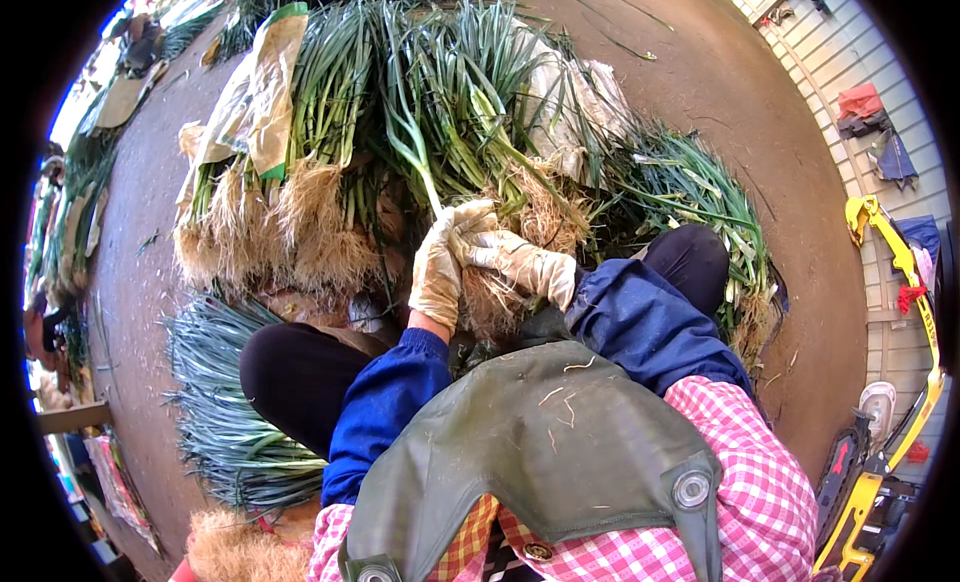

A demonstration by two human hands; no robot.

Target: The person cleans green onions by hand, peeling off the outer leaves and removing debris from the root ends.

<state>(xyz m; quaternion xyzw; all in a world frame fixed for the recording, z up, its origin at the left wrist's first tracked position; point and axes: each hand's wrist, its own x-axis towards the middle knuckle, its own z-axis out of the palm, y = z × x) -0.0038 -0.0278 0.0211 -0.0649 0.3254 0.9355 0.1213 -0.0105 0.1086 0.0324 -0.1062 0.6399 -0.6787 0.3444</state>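
Note:
Both of my hands wear stained pale work gloves and meet in front of my lap. My left hand (438, 274) is closed round the white lower stalk of a green onion (430, 180), whose green leaves point away from me. My right hand (520, 263) comes in from the right, its fingers closed against the same stalk beside the left fingers. Below the gloves hangs a tuft of pale brown roots (490, 304); which stalk it belongs to is partly hidden. Just beyond my hands lies a pile of green onions (460, 82), roots toward me.
A cream sack (262, 107) lies over the left bundles, and a whitish sack (565, 102) lies among the right ones. More green onions (235, 402) lie left of my knee and to the right (690, 202). A yellow jointed arm (905, 272) stands far right by the tiled wall.

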